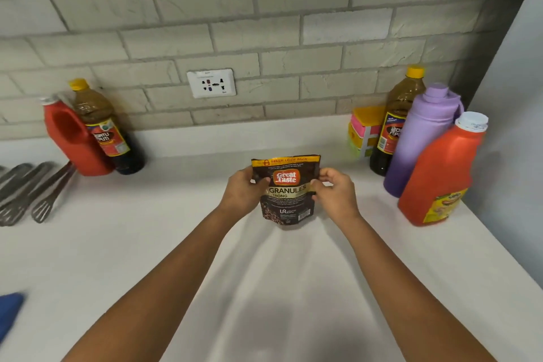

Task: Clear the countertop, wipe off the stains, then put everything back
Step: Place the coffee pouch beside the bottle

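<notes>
1 head view, angled forward and down, close over the countertop (147, 244).

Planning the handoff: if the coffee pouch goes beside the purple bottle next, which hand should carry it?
Probably the right hand. It already pinches the brown Great Taste coffee granules pouch, and the purple insulated bottle stands on its side; the left hand would cross over.

A dark brown coffee pouch (286, 192) stands upright on the white countertop (147, 244), mid-counter.
</notes>
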